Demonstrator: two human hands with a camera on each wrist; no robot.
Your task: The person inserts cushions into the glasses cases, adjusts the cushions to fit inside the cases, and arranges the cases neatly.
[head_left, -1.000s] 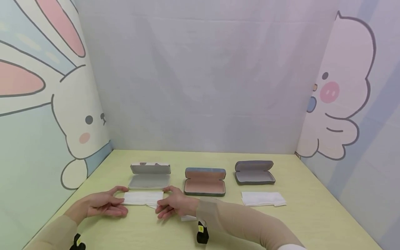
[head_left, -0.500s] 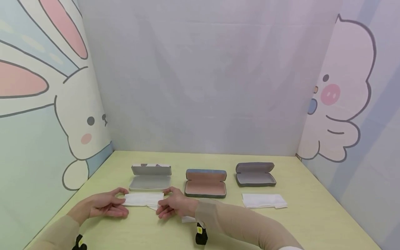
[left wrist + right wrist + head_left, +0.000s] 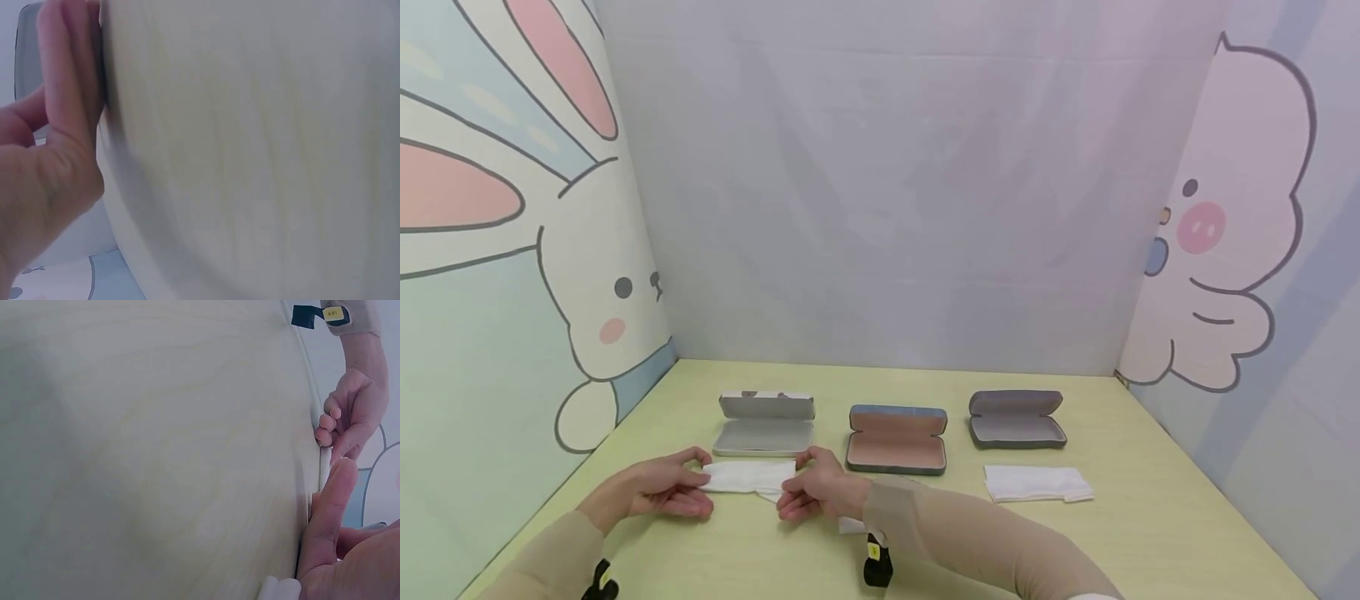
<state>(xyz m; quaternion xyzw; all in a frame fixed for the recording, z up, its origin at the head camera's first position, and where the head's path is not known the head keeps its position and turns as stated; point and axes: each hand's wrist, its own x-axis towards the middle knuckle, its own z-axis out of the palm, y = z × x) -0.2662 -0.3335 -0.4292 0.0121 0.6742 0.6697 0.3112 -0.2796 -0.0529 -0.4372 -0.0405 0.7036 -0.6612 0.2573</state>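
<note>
White cloth (image 3: 747, 477), folded into a strip, lies on the pale yellow tabletop (image 3: 737, 554) just in front of the leftmost case, between the two hands. Left hand (image 3: 662, 487): thumb touching the strip's left end, index reaching past its far corner, other fingers below on the near side. Right hand (image 3: 815, 486): thumb on the right end, index at the far corner, remaining fingers bent beneath. Cannot tell whether the fingers of either hand pinch the fabric or merely touch it. Containers: three hinged cases in a row, all with lids raised at the back. Leftmost, a light case (image 3: 763, 436) with dark marks along the lid's top edge; pale grey lining shows from end to end. Middle, a blue-lidded case (image 3: 897, 454), set slightly nearer; pink lining fully in view. Rightmost, a dark grey case (image 3: 1017, 429), turned a little; lighter grey lining visible throughout. Second folded cloth (image 3: 1037, 483) lies in front of the dark case, its right end uneven. Another white piece (image 3: 851, 526) shows partly under the right forearm, mostly hidden. Beige sleeves; a black device (image 3: 877, 565) with a yellow label sits at the right wrist.
</note>
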